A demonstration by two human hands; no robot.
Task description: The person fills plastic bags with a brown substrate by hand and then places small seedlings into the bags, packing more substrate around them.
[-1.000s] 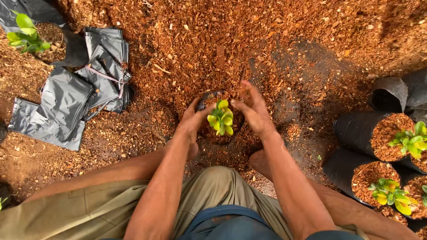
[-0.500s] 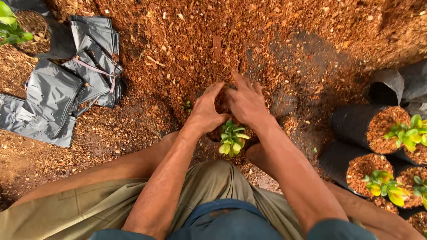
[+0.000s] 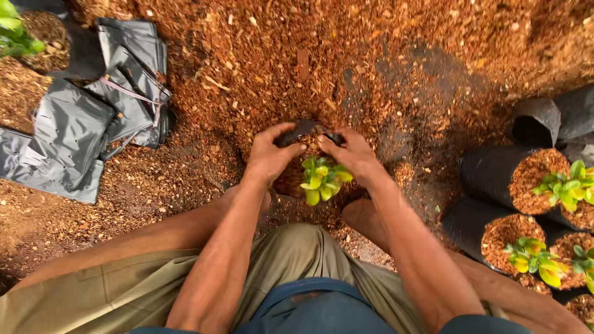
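A small seedling with yellow-green leaves stands in a black plastic grow bag filled with reddish-brown growing medium, between my feet. My left hand grips the bag's rim on the left side, thumb hooked over the black edge. My right hand grips the rim on the right, fingers pressed at the far edge. Most of the bag is hidden by my hands and the plant.
A pile of empty grey-black grow bags lies at the left. Filled bags with seedlings lie at the right. A potted seedling sits at top left. Loose reddish medium covers the ground ahead.
My hands moved from cupping the medium around the seedling to gripping the far rim of the bag on both sides. The view shifted slightly.
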